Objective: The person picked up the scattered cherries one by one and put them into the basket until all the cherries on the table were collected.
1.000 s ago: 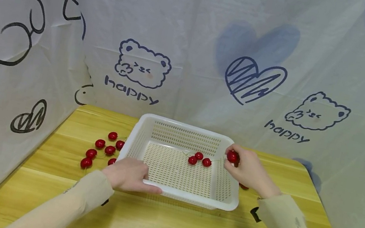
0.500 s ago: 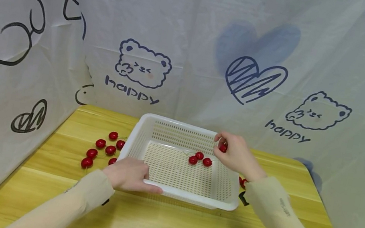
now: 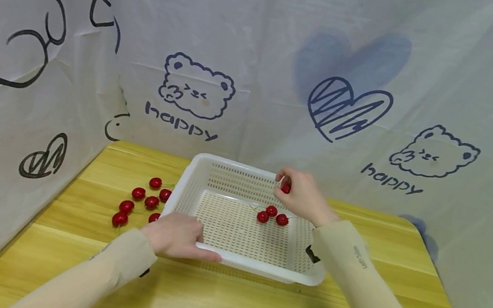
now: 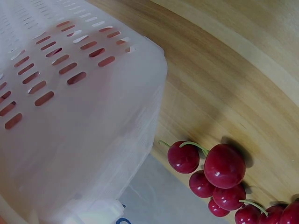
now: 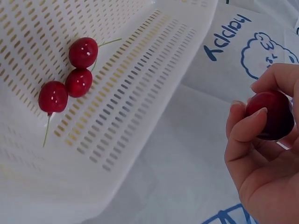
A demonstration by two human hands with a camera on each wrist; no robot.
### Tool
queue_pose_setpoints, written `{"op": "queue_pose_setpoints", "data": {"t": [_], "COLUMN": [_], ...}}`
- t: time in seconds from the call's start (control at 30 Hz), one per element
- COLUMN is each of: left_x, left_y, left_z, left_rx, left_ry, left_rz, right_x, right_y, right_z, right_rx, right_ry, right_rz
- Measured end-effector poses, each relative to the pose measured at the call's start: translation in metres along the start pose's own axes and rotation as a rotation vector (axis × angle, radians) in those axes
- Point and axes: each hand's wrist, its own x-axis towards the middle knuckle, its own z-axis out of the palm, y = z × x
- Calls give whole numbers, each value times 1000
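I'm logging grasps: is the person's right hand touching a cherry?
Touching. The right wrist view shows it: the right hand holds a cherry, its fingers curled against it.

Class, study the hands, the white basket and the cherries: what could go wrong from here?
The right hand holds a glossy cherry near the basket's far rim; it might slip and drop outside.
The left hand grips the near-left rim; a tug could perhaps shift the basket into the loose cherries beside it, and those could roll.
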Motion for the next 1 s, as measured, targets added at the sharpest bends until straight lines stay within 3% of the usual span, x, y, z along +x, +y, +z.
{"op": "queue_pose_setpoints", "data": {"t": [0.4, 0.83, 1.0], "left_x": [0, 0, -1], "left_y": [-1, 0, -1], "left_z": [1, -1, -1], "left_rx": [16, 20, 19], "left_ry": [6, 10, 8], "left_rz": [20, 29, 26], "right_x": [24, 35, 38], "right_y": [7, 24, 27], "right_z": [31, 60, 73], "right_rx": [-46, -194, -234], "right_ry": [-31, -201, -230], "right_rz": [26, 115, 134]}}
